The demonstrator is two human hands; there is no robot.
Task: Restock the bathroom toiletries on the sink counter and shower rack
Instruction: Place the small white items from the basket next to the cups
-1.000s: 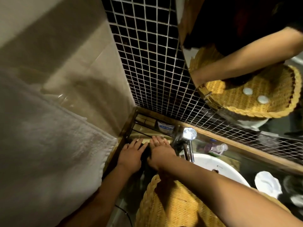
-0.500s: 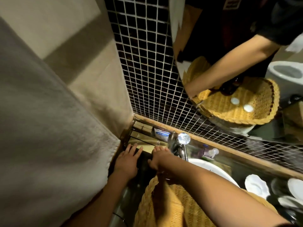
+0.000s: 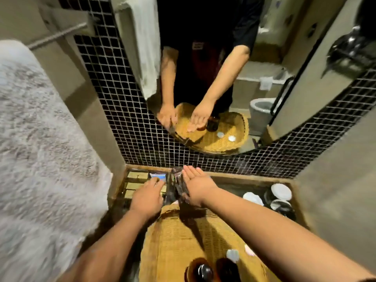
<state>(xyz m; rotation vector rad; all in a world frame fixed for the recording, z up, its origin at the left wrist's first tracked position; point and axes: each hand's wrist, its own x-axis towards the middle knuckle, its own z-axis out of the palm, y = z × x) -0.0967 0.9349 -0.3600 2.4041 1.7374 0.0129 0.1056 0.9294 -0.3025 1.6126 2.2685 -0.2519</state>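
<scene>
A bathroom sink corner seen from above, blurred by motion. At nine o'clock, a thick white towel (image 3: 40, 151) fills the left edge. Above it, at eleven o'clock, is a metal towel bar (image 3: 59, 36).

Just left of centre, a wooden tray (image 3: 142, 168) sits in the counter's back corner against the black mosaic tile wall (image 3: 114, 98). The tray holds beige boxes (image 3: 137, 176) and, at its right end, a blue-and-white packet (image 3: 157, 176).

The left hand (image 3: 147, 197) reaches forward, palm down, with its fingertips at the near edge of the packet. Blur hides whether it pinches the packet or only touches it.

At centre stands a chrome faucet (image 3: 176, 181). The right hand (image 3: 196, 187) is just to its right, spread flat with straight fingers held together, palm turned toward the faucet and holding nothing.

At six o'clock, below both forearms, a wicker basket (image 3: 179, 247) rests over the sink. It carries two dark bottles (image 3: 201, 271) at its near edge and a small white item (image 3: 233, 255) beside them.

At three o'clock, round white lids or dishes (image 3: 281, 191) lie on the counter, too blurred to tell which. At twelve to two o'clock, a mirror (image 3: 295, 64) reflects the person's arms and the basket.
</scene>
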